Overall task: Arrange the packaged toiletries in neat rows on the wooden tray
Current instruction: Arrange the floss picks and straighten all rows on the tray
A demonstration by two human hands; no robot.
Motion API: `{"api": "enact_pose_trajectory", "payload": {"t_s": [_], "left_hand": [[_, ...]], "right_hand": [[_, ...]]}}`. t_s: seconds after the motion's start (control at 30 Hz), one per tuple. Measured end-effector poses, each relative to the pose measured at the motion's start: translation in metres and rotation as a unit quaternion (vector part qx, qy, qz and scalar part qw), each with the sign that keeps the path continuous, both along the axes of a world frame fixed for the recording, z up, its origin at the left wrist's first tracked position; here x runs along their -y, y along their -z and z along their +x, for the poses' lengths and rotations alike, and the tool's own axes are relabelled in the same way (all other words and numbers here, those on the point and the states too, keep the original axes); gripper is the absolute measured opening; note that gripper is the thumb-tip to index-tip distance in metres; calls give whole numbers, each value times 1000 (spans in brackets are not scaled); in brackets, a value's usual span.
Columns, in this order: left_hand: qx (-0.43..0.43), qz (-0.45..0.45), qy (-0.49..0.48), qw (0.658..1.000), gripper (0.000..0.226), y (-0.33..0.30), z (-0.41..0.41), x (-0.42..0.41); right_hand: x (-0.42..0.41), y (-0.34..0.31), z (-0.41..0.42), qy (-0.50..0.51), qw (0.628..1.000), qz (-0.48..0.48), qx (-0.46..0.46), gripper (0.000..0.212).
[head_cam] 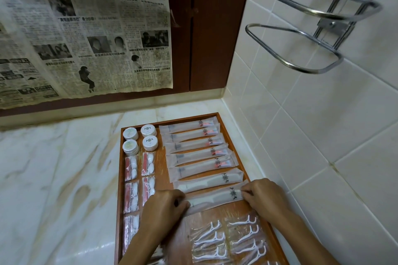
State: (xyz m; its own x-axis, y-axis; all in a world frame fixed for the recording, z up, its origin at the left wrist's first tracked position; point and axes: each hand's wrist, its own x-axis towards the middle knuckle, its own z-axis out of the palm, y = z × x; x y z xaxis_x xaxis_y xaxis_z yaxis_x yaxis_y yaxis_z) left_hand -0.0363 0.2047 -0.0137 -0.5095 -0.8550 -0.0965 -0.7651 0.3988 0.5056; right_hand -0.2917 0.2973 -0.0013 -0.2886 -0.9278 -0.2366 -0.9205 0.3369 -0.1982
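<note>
Head view, hands: my left hand [164, 206] pinches the left end of a long translucent packet holding a white comb [215, 199], fingers curled over it; my right hand [263, 198] pinches the packet's right end the same way. The packet lies flat and slightly slanted on the rectangular wooden tray [224, 123], in its near half, just below a second white comb packet [207, 180].

Tray, right side toward the far edge: five translucent toothbrush packets [193, 154] stacked in a column, each slanted like the combs, red marking near the right end.

Tray, far left corner: four round white paper-wrapped discs [140, 139] in a two-by-two block, the left pair with pale green tops, the right pair with dark emblems.

Tray, left edge: clear sachets of cotton swabs and red-and-white items [131, 168] in two columns running toward the near edge; my left forearm covers part of the inner column.

Tray, near right corner: clear packets of white floss picks [230, 241] in two columns, between my forearms.

The tray sits on a pale marble counter [60, 170], its right edge close to the white tiled wall [323, 135]. A chrome wire rack [312, 28] is fixed on that wall. A yellowed newspaper sheet [86, 28] hangs on dark brown wooden panels [215, 28] behind the counter.
</note>
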Motion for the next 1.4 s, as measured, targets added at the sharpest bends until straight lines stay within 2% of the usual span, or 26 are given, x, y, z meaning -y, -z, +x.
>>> {"api": "enact_pose_trajectory", "payload": {"t_s": [0.5, 0.9, 1.0, 1.13, 1.4], "left_hand": [[-8, 11, 0, 1000, 28, -2, 0, 0], [-19, -6, 17, 1000, 20, -6, 3, -6], [-24, -11, 44, 999, 20, -8, 3, -17], [-33, -6, 97, 995, 20, -11, -6, -34], [48, -34, 148, 987, 24, -6, -23, -48]], "right_hand": [[-2, -2, 1, -2, 1000, -11, 24, 25], [-16, -10, 6, 11, 995, -39, 95, 24], [-28, -7, 12, -5, 997, -35, 73, 18], [-45, -2, 16, -18, 998, -24, 52, 20], [-55, 4, 20, -10, 1000, -7, 19, 22]]}}
